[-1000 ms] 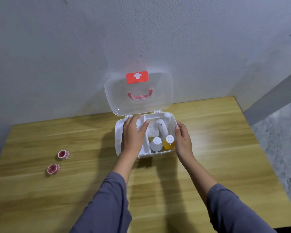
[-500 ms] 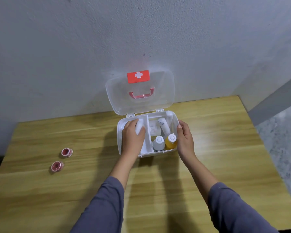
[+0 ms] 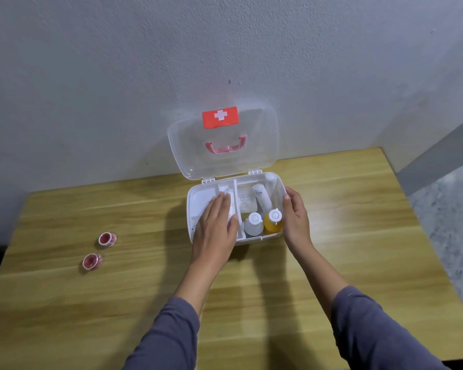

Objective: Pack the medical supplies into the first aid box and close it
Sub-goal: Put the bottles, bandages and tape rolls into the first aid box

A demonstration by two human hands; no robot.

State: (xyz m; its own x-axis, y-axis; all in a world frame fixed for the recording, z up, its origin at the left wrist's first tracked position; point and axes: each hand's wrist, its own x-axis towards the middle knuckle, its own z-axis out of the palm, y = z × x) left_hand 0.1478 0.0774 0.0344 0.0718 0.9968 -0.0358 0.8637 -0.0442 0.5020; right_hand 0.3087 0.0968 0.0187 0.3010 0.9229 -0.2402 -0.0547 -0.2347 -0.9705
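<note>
The white first aid box (image 3: 191,209) stands open on the wooden table, its clear lid (image 3: 257,156) with the red cross label leaning back against the wall. My left hand (image 3: 215,228) lies inside the left compartment, fingers flat over a white bandage roll (image 3: 232,202) with the thumb alongside it. My right hand (image 3: 296,217) clasps the box's right wall. In the right compartment stand a clear bottle (image 3: 254,222) and an orange bottle (image 3: 273,222), behind them a white tube (image 3: 262,198) and a flat packet (image 3: 245,201).
Two small red-and-white tape rolls (image 3: 107,239) (image 3: 92,261) lie on the table (image 3: 358,222) far to the left of the box. The wall is right behind the lid. The table's right edge borders a grey speckled floor.
My left hand has lowered the white roll deeper into the left compartment and flattened over it. My right hand stays on the box's right side.
</note>
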